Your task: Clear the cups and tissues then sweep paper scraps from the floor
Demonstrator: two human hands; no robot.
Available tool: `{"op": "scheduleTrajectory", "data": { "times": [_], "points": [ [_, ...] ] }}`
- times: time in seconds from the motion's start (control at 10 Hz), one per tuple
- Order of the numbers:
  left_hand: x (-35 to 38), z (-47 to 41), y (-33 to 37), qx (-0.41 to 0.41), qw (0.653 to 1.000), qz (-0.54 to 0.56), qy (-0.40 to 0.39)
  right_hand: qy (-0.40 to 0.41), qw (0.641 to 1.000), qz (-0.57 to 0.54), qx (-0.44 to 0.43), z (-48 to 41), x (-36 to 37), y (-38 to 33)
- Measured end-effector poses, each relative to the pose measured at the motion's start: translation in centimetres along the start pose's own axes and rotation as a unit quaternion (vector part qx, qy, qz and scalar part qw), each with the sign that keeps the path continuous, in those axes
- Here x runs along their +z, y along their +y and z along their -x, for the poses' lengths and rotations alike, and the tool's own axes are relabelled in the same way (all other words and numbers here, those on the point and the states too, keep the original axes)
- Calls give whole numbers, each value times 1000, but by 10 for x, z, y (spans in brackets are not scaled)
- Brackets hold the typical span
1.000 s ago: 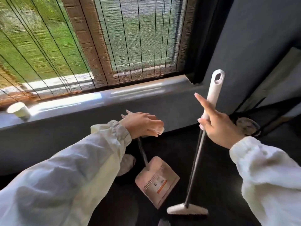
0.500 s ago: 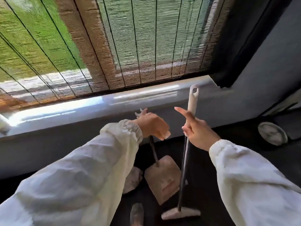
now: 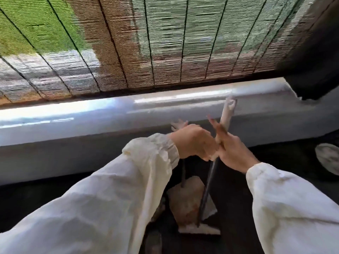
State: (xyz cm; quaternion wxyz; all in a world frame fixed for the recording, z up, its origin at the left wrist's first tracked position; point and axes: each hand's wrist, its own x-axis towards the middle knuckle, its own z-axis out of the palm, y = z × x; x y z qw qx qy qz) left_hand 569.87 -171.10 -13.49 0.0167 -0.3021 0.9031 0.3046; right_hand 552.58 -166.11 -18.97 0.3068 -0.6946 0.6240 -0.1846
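My left hand (image 3: 192,142) grips the top of the dustpan's handle, whose white tip shows just above my knuckles. The pink dustpan (image 3: 185,200) hangs below it over the dark floor. My right hand (image 3: 231,149) holds the broom (image 3: 209,191) by its white upper grip, index finger stretched out. The broom stands nearly upright, its white head (image 3: 199,230) on the floor in front of the dustpan. Both hands are close together, almost touching. No cups, tissues or paper scraps can be made out.
A grey window ledge (image 3: 128,114) runs across in front of me under a woven blind (image 3: 146,43). A round pale object (image 3: 328,158) lies on the dark floor at the right. A dark frame (image 3: 315,61) rises at the upper right.
My right hand has brought the broom leftward until it meets the left hand and the dustpan. The view has swung right and down; the cup on the ledge has left the frame.
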Motion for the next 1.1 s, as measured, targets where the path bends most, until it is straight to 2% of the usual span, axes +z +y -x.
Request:
{"op": "scheduleTrajectory", "data": {
  "times": [0.1, 0.2, 0.5, 0.6, 0.9, 1.0, 1.1],
  "points": [
    [-1, 0, -11, 15, 1000, 9, 26, -2, 999, 33, -22, -10, 0, 6],
    [2, -2, -21, 24, 998, 23, 59, 46, 997, 49, -25, -22, 4, 11],
    [1, -13, -26, 37, 989, 113, 87, 93, 993, -15, 76, -41, 4, 17],
    [-4, -22, -22, 47, 989, 114, 78, 81, 990, -34, 111, -48, -1, 21],
    [7, -14, -34, 28, 995, -30, 90, 44, 980, -38, 191, -39, -9, 29],
    [5, -9, -32, 17, 994, -38, 102, 50, 978, -21, 200, -25, -21, 24],
    [-5, 0, -31, -21, 994, -60, 90, 91, 971, 4, 219, -5, -51, 15]
  ]
}}
